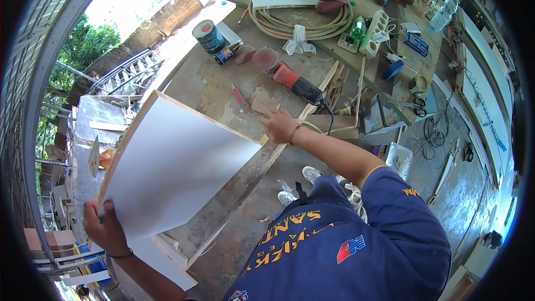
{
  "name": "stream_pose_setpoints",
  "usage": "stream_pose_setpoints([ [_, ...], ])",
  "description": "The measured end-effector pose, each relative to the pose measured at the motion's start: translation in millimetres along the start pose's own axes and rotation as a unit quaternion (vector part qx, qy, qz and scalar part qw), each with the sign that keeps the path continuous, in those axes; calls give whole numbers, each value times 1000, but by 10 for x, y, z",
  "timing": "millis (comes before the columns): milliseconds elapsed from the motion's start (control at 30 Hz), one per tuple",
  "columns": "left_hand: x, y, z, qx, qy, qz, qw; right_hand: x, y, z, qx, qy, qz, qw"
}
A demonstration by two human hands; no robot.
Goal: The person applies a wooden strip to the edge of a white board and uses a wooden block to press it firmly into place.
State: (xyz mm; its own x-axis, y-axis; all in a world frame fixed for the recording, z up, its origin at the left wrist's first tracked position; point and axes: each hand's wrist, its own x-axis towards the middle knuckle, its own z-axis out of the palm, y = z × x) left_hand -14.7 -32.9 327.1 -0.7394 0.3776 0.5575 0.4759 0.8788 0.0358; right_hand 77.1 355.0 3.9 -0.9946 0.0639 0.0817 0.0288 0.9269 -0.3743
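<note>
My left hand grips the near left corner of a white panel, thumb on its white face. The panel is tilted over the workbench, and its raw wood-coloured edges show. My right hand reaches across the bench, its fingers closed at the near end of a small tan wooden block. Beside that block lies a red utility knife. Farther off, a red and black power sander with a round disc rests on the bench, its cord running toward me.
A green can and a coiled hose stand at the back. On the right-hand table are a power strip, a green bottle, blue tape and scissors. Cables lie on the floor at right.
</note>
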Motion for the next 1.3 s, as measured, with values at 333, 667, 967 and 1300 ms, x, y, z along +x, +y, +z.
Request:
stream_pose_setpoints([
  [333,410,-267,247,81,10,7,997,-315,-67,163,-97,-97,-65,988],
  [667,280,-763,1486,30,-216,-23,976,-1481,218,-65,10,-145,-91,985],
  [967,-613,-958,2748,30,-430,-138,892,-1994,272,8,0,-169,-35,985],
  [1300,-960,-1234,3422,0,-346,-152,926,-2030,238,284,105,-88,53,989],
])
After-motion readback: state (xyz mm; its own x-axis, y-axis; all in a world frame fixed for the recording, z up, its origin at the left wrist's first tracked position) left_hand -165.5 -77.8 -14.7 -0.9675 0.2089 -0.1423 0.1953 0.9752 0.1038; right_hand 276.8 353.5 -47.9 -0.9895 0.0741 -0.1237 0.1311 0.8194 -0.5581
